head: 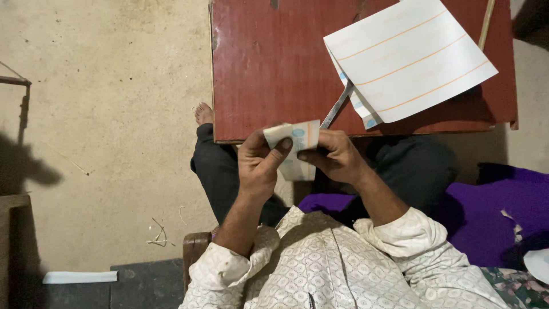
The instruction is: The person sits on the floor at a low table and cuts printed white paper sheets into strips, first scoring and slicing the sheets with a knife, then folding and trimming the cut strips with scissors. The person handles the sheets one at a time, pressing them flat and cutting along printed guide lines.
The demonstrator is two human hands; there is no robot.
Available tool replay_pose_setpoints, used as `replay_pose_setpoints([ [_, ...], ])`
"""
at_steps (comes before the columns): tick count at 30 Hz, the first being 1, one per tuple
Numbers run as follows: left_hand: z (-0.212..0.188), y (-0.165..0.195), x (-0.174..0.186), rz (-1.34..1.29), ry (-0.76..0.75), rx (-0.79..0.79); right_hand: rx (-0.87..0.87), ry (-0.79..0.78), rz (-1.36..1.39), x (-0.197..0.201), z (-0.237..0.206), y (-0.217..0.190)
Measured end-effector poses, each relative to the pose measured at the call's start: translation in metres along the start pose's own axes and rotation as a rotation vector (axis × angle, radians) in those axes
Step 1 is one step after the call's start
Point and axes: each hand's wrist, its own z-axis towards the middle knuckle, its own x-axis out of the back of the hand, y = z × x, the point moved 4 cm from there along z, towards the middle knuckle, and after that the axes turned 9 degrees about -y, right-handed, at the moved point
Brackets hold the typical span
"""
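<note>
The red worktop lies bare on its left half, while lined paper sheets and a metal tool crowd its right.

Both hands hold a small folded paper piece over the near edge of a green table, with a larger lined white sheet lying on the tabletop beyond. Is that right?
Not quite: the head view shows the table is dark red, not green. The rest stands: the left hand and right hand hold the small folded paper piece over its near edge, and the larger lined white sheet lies on the tabletop beyond.

Red table, purple cloth
</note>
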Motion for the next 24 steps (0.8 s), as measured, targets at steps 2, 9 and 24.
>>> replay_pose_setpoints([
  [2,0.001,-0.001,0.001,-0.067,-0.019,-0.008,0.028,0.013,0.088,0.002,-0.001,0.001],
  [9,0.016,-0.005,0.01,-0.171,0.059,0.02,-0.067,0.012,0.155,0.004,0.007,0.014],
  [24,0.102,-0.026,0.126,-0.032,0.357,-0.021,-0.33,0.049,-0.026,-0.003,0.027,0.12],
])
